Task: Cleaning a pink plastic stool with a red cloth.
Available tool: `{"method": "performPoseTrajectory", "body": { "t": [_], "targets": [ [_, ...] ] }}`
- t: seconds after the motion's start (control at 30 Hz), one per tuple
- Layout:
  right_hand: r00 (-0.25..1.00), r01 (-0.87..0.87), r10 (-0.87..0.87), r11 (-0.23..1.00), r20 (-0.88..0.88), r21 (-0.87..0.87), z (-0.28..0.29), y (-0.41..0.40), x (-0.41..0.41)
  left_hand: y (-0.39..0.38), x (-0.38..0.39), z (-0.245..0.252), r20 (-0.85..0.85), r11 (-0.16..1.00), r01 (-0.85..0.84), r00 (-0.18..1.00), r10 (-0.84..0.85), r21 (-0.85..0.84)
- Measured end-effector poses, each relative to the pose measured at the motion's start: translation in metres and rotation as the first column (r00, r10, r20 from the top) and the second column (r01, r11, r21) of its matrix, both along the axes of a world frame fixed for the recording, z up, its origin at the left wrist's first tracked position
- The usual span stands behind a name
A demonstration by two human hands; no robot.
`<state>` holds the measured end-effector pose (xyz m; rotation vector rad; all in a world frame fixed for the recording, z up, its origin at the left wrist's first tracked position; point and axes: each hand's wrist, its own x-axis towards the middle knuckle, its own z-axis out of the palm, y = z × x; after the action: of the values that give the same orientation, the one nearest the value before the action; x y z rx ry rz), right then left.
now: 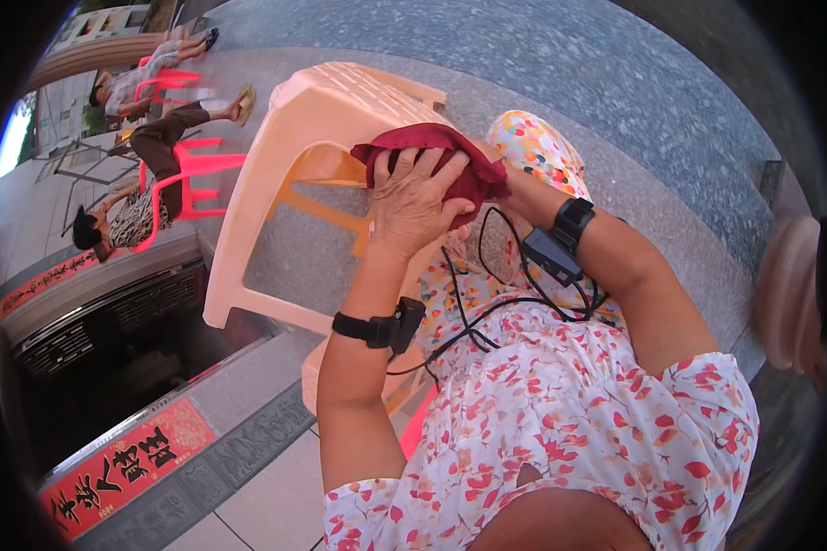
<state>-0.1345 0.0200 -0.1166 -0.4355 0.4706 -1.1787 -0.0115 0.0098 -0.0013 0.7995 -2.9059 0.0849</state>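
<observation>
My left hand (417,200) lies on a bunched dark red cloth (472,186), fingers spread and bent over its folds. From the other side my right hand (486,150) reaches behind the same cloth; its fingers are hidden. What the cloth may hold inside does not show. Just beyond it stands a peach plastic stool (317,103) with a slatted seat, and the cloth overlaps its near edge in the view. Black straps with small boxes, the left device (406,324) and the right device (555,255), sit on my forearms.
Black cables (468,330) loop across my lap between the forearms. On the left, two people sit on pink plastic chairs (189,165). A red paper strip with writing (124,468) borders a dark opening (117,330). Grey stone paving (524,62) spreads ahead.
</observation>
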Motion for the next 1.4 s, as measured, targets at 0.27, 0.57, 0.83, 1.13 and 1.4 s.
{"method": "performPoseTrajectory", "body": {
  "t": [0.27, 0.57, 0.83, 1.13, 1.4],
  "targets": [
    [0.969, -0.074, 0.080, 0.997, 0.235, -0.035, -0.036, -0.006, 0.004, -0.005, -0.002, -0.014, -0.181, 0.991, -0.032, 0.983, 0.009, -0.126],
    [0.960, -0.062, 0.053, 0.998, 0.274, 0.025, -0.011, -0.005, 0.016, -0.018, 0.003, -0.012, -0.269, 0.931, -0.143, 0.962, 0.050, -0.337],
    [0.882, -0.075, 0.122, 0.990, 0.454, -0.119, -0.021, -0.005, 0.014, 0.015, -0.005, -0.008, -0.022, 0.962, -0.255, 0.967, 0.254, -0.095],
    [0.946, -0.027, 0.018, 0.999, 0.324, 0.023, -0.008, -0.007, 0.013, 0.000, -0.004, -0.011, -0.183, 0.922, -0.337, 0.935, 0.304, -0.192],
    [0.990, 0.015, -0.071, 0.917, 0.126, 0.399, 0.008, -0.008, 0.015, -0.031, 0.001, 0.009, -0.226, 0.844, -0.404, 0.912, 0.342, -0.353]
  ]
}}
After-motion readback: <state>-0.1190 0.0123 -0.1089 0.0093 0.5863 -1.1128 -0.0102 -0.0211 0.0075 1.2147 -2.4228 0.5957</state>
